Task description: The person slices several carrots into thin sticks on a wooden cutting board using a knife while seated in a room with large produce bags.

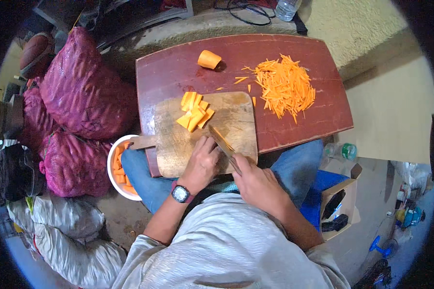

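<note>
My right hand [255, 182] is closed round the handle of a kitchen knife [220, 141], its blade low over a wooden cutting board [170, 151]. A thin orange strip lies along the blade. Beside the blade, my left hand [204, 159] rests on the board with fingers curled; whether it pins a piece beneath them is hidden. Flat orange carrot slices [195, 112] lie loosely piled at the board's far left part. Beyond the board on the right is a heap of carrot shreds [285, 86]. A thick carrot chunk [209, 59] sits near the far edge of the red table [173, 65].
A white bucket [112, 162] of carrot pieces stands left of my knee. Pink mesh sacks [86, 86] are stacked at the left, white sacks [68, 253] below them. An open cardboard box [341, 209] is at right, a plastic bottle [347, 151] near my right knee.
</note>
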The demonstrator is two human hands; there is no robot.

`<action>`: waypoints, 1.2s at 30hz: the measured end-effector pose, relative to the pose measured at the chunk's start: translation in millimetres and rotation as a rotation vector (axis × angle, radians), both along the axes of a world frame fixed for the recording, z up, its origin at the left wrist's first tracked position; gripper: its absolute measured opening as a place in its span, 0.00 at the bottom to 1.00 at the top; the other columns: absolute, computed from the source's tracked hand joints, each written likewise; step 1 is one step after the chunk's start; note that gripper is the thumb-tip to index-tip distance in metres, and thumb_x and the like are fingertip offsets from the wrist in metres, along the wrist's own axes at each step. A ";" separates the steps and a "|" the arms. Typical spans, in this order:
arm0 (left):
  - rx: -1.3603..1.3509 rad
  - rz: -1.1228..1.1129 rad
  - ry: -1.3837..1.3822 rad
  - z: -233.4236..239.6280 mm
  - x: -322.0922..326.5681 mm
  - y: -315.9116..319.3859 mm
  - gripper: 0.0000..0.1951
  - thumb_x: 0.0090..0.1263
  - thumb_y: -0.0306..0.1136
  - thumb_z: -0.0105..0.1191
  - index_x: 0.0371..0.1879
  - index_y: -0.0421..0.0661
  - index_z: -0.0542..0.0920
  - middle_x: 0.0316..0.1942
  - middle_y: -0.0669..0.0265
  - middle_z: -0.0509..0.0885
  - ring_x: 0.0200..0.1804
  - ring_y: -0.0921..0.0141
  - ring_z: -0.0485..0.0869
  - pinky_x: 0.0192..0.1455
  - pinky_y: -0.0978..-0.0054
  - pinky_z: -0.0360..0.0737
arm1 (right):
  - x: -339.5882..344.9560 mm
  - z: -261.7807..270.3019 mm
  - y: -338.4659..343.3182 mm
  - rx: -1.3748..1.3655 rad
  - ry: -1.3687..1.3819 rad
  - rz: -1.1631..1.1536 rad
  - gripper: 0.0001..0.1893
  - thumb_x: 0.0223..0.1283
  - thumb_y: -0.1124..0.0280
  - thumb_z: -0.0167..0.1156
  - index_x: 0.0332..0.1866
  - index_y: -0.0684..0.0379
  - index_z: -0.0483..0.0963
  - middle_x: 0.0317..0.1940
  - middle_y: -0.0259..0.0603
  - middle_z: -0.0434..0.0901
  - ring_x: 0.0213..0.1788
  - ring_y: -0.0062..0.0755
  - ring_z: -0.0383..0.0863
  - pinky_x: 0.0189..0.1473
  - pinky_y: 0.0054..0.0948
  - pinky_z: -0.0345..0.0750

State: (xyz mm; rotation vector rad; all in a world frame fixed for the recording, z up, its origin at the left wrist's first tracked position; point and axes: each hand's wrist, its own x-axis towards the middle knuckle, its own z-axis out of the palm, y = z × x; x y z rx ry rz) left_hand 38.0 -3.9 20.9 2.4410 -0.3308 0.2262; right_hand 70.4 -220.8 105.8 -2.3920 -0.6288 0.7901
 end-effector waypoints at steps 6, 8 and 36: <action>0.005 0.026 -0.060 -2.4 -0.7 0.8 0.23 0.51 0.20 0.69 0.50 0.35 0.88 0.52 0.51 0.81 0.56 0.48 0.79 0.62 0.53 0.82 | -4.4 17.2 -5.0 -0.008 0.023 0.061 0.22 0.82 0.67 0.58 0.73 0.60 0.66 0.55 0.66 0.87 0.52 0.76 0.88 0.52 0.67 0.85; 0.007 0.026 -0.029 -1.1 -1.2 0.4 0.24 0.50 0.20 0.70 0.50 0.36 0.88 0.51 0.51 0.81 0.55 0.48 0.79 0.62 0.53 0.82 | -5.9 7.5 -3.4 0.010 -0.036 0.056 0.22 0.81 0.67 0.59 0.73 0.60 0.66 0.56 0.66 0.87 0.50 0.76 0.89 0.51 0.65 0.86; -0.074 0.082 -0.050 -7.1 -6.4 4.6 0.23 0.54 0.19 0.65 0.53 0.33 0.88 0.51 0.50 0.82 0.54 0.46 0.78 0.60 0.53 0.81 | -4.0 7.7 6.5 -0.002 0.004 0.044 0.19 0.80 0.68 0.60 0.68 0.60 0.67 0.49 0.67 0.88 0.48 0.77 0.88 0.47 0.69 0.84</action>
